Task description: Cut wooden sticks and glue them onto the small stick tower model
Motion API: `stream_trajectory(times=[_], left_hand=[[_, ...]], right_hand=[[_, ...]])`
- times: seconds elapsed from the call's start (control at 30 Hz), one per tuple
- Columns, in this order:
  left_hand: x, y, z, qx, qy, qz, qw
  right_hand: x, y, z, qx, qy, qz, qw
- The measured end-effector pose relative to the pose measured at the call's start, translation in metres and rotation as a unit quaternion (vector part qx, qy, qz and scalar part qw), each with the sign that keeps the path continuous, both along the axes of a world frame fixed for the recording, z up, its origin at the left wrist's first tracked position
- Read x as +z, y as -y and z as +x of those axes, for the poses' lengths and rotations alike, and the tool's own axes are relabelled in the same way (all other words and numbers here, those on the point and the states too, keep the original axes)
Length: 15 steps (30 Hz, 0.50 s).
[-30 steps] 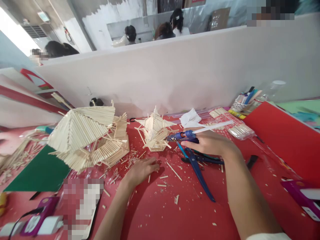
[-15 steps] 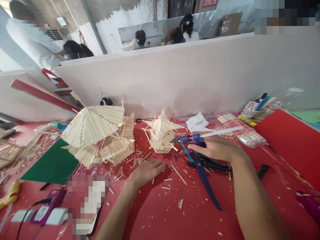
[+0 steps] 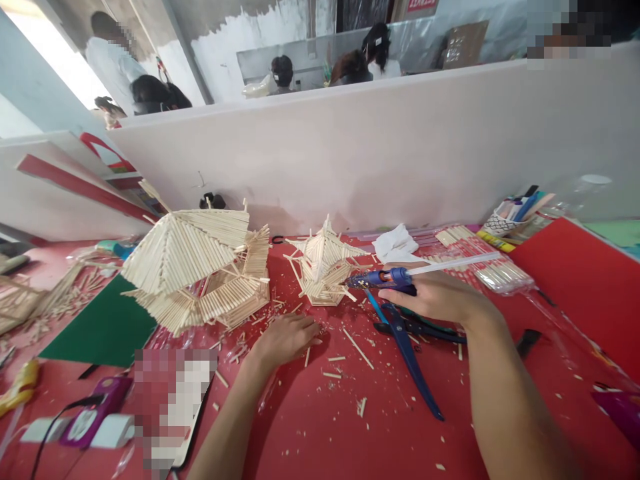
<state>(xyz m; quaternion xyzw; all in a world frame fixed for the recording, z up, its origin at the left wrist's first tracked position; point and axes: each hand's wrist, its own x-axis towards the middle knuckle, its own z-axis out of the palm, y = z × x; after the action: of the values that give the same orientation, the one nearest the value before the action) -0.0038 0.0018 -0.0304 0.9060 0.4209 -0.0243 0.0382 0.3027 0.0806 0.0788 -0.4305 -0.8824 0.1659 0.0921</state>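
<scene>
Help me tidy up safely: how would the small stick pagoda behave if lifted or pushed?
The small stick pagoda is probably light, given its thin, gappy framework. Protruding stick ends may snap if squeezed. Its roof outspreads its base, so pushing might tip it.

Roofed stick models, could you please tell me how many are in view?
2: the large model on the left, the small model at centre; more stickwork is cut off at the left edge.

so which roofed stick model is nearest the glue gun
The small model, spiky-topped and just left of the glue gun; the big model, with the broad roof, stands farther left.
</scene>
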Motion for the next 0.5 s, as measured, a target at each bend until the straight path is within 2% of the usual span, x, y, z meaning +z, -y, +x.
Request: stream_trajectory(times=[0.3,0.5], left_hand=[[0.0076,0.0009,0.002,0.023,0.003,-0.06,0.998],[0.0094,0.0023,-0.0018,0.058,0.005,-0.069,0.996]], right_hand=[[-0.0019,-0.0012,0.0002,0.02,-0.032,0.013,0.999],[-0.0007,-0.0002,0.0005,0.011,-0.022,0.005,1.0]])
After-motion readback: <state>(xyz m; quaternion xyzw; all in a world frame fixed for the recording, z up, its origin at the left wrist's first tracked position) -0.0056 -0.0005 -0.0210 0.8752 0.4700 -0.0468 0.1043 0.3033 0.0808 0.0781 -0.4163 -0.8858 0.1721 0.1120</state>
